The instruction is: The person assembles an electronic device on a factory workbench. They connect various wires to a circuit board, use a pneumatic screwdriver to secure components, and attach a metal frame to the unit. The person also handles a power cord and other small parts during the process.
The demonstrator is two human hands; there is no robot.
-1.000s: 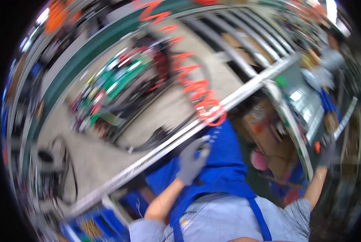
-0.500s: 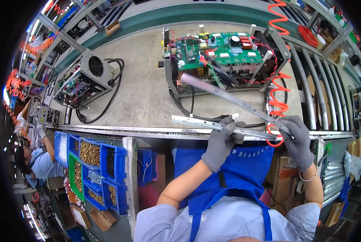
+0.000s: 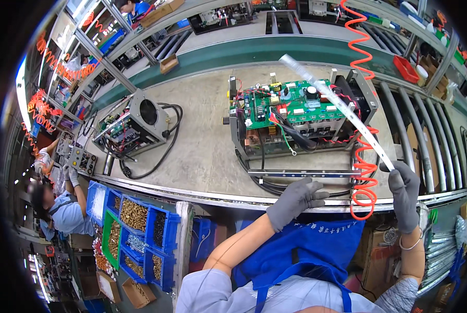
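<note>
My right hand (image 3: pixel 403 195), in a grey glove, is closed round the lower end of a long metal strip (image 3: pixel 359 125) with holes along it. The strip slants up to the left, its far part crossing in front of a green circuit board (image 3: pixel 296 110) in an open metal chassis (image 3: pixel 239 136). A second metal strip (image 3: pixel 304 173) lies flat on the bench in front of that chassis. Just nearer than this strip is my left hand (image 3: pixel 296 204), also gloved in grey, with its fingers stretched out and nothing held.
A coiled red air hose (image 3: pixel 366 156) hangs beside my right hand. Black cable (image 3: pixel 275 189) lies by the bench strip. A smaller open unit (image 3: pixel 131 122) stands left. Blue bins (image 3: pixel 134 215) of screws sit at lower left. Rollers (image 3: pixel 416 138) border the bench; a co-worker (image 3: pixel 61 206) is at far left.
One strip has left my left hand and now lies on the bench. My right hand has raised the other strip more steeply. The view has shifted, showing more of the far side.
</note>
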